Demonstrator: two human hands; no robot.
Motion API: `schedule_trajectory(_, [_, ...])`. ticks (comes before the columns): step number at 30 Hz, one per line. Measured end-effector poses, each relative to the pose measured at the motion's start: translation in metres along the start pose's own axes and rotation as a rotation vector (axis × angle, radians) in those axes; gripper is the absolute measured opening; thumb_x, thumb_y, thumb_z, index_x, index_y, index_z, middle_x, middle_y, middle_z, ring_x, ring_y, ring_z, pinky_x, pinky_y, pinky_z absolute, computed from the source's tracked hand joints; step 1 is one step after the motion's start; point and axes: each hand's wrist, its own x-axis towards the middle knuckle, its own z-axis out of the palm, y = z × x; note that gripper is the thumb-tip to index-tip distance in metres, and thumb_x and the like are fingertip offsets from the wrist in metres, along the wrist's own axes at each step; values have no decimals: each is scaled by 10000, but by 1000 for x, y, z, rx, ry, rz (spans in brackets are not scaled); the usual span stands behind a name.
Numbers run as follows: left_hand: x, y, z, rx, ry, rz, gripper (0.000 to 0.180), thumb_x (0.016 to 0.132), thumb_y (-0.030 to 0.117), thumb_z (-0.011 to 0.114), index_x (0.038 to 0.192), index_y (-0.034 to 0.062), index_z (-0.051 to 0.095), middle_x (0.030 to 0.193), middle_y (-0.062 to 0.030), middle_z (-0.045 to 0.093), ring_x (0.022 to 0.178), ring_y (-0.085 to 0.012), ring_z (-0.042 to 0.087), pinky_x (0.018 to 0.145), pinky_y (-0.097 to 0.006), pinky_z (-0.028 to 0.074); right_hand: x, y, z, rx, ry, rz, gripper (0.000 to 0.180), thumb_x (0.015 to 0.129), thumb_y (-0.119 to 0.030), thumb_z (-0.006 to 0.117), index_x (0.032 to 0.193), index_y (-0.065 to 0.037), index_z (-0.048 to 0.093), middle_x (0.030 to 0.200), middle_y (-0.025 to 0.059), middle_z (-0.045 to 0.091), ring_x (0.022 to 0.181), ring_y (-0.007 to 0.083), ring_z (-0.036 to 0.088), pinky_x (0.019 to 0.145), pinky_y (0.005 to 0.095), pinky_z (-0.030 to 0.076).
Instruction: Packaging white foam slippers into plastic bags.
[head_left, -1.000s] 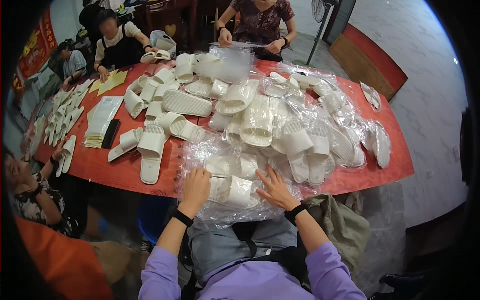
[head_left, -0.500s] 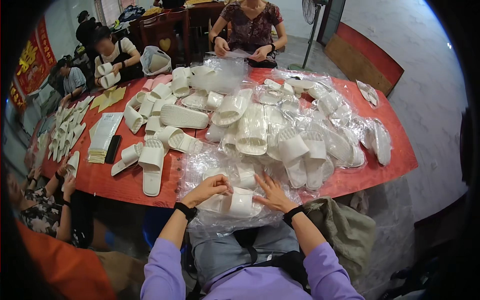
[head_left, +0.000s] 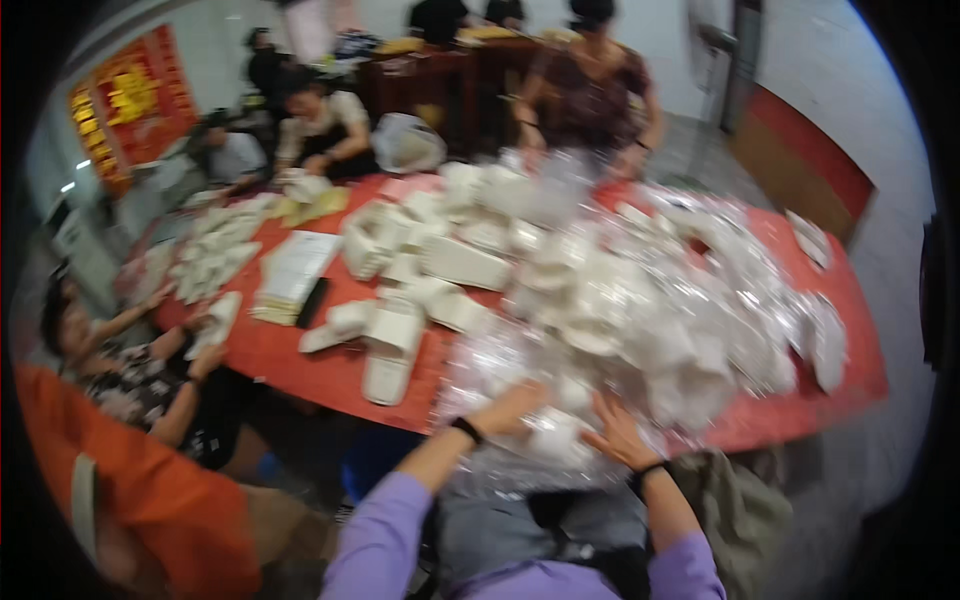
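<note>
A white slide slipper (head_left: 560,440) lies on clear plastic bags at the table's near edge, between my two hands. My left hand (head_left: 510,408) reaches over its left side, its fingers smeared by motion, so whether they grip anything is unclear. On the other side my right hand (head_left: 622,434) has its thumb and fingers apart, close to the slipper and the clear plastic. Beyond both hands rises a heap of white slippers in clear bags (head_left: 660,340). Loose white slippers (head_left: 392,345) lie to the left of it.
The red-topped table (head_left: 800,410) also bears a stack of flat bags (head_left: 296,275), a black oblong thing (head_left: 314,302) and rows of pale slippers (head_left: 215,245). Across it a person (head_left: 590,95) handles clear plastic. At left, another person (head_left: 130,370) holds a slipper. Greenish cloth (head_left: 730,515) hangs at my right.
The whole view has swung left, so the table and heap appear further right, and the picture is blurred. My left hand has flattened from a pinch-like pose over the slipper.
</note>
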Motion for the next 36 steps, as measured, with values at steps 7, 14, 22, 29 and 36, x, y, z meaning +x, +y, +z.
schedule_trajectory(7, [38,-6,55,97,11,-136,246,754,184,591,995,149,618,1045,-81,581,1095,-290,510,1001,-433,339,-17,-2,-6,75,3,90,954,778,-480,663,1525,-130,184,1531,284,175,1382,477,211,1113,549,196])
schedule_trajectory(14, [0,-1,-9,95,257,-258,180,773,94,531,912,117,642,1091,-64,604,1192,-321,484,1032,-447,337,-8,6,-3,113,-61,126,1031,724,-430,710,1534,-138,141,1550,260,138,1403,473,158,1131,544,157])
schedule_trajectory(22, [-89,-60,-103,449,662,-694,204,777,45,499,933,42,631,1121,-117,601,1187,-359,468,1015,-463,343,-6,9,1,53,-70,99,1038,714,-485,706,1529,-132,169,1554,243,144,1406,454,167,1116,581,152])
schedule_trajectory(29, [-66,-107,-153,428,769,-747,262,735,-58,500,994,-48,541,1082,-224,537,1068,-428,486,923,-478,395,-3,1,-1,22,-124,121,1060,723,-622,669,1532,-155,168,1556,245,134,1410,452,158,1086,644,137])
schedule_trajectory(36, [33,20,-136,-38,832,-550,198,860,21,465,1022,-21,570,1009,-210,586,988,-380,550,899,-445,429,-9,16,11,-43,-117,142,1067,712,-643,664,1532,-173,170,1554,249,129,1410,461,139,1085,648,143])
